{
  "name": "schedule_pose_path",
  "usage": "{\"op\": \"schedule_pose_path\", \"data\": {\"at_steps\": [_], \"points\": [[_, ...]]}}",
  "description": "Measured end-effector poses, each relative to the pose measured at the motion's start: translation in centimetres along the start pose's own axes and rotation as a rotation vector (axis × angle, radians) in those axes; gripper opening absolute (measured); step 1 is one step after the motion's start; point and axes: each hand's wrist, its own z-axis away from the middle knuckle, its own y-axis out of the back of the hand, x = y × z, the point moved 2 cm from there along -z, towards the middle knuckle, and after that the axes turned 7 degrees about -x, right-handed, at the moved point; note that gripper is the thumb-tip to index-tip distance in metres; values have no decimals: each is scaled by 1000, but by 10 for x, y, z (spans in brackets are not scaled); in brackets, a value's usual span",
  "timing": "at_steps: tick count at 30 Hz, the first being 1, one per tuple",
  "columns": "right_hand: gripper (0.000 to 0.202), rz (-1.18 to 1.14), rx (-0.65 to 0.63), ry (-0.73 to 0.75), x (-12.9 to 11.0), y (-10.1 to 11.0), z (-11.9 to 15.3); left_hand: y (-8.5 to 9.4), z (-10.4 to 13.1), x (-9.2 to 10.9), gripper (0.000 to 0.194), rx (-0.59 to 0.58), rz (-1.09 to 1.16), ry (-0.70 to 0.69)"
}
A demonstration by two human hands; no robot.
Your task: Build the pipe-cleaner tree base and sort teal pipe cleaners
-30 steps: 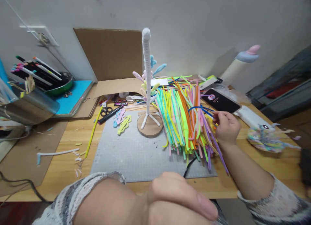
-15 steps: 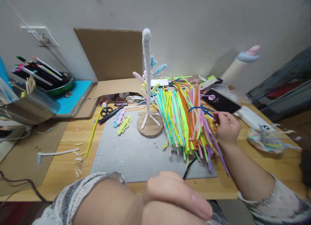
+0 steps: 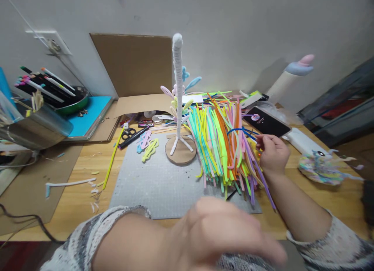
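My right hand (image 3: 274, 153) rests at the right side of a big bundle of coloured pipe cleaners (image 3: 214, 142). Its fingers are closed at the end of a dark blue pipe cleaner (image 3: 244, 130) lying across the bundle. Low in front, close to the camera, my left hand (image 3: 222, 232) is blurred by motion; its fingers point right, and whether they hold anything cannot be seen. A white wrapped stem (image 3: 177, 87) with pastel loops stands upright on a round cardboard base (image 3: 181, 156). Yellow pipe-cleaner shapes (image 3: 150, 149) lie left of it.
Under the bundle lies a grey cutting mat (image 3: 134, 197). Scissors (image 3: 127, 133) and a black marker (image 3: 133, 137) are at its left. Farther left stand a metal pen holder (image 3: 37, 126) and a green bowl of markers (image 3: 77, 101). At right are a phone (image 3: 267, 122) and a fish-like ornament (image 3: 320, 167).
My left hand has shifted a little up and to the right, its fingers reaching farther right. My right hand has stayed in place.
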Motion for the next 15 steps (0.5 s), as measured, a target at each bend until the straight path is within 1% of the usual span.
{"op": "schedule_pose_path", "data": {"at_steps": [1,2,5,7,9,11,13,15], "points": [[18,5,0,1,0,0,0,-1,-8,-4,31,-56,-45,-40],[18,8,0,3,0,0,0,-3,-17,-10,38,-110,-104,-14],[17,-16,-35,49,0,0,1,-16,-34,-43,50,-297,-340,251],[20,-37,-129,144,-4,1,3,-28,-37,-66,59,-370,-489,334],[27,16,-283,289,-14,2,7,-38,-35,-84,64,-428,-606,387],[31,148,-478,462,-28,1,15,-46,-32,-95,67,-484,-679,460],[34,299,-695,642,-42,-1,26,-50,-30,-98,69,-529,-722,513],[39,404,-904,783,-53,-7,38,-53,-30,-96,69,-559,-752,522]]}}
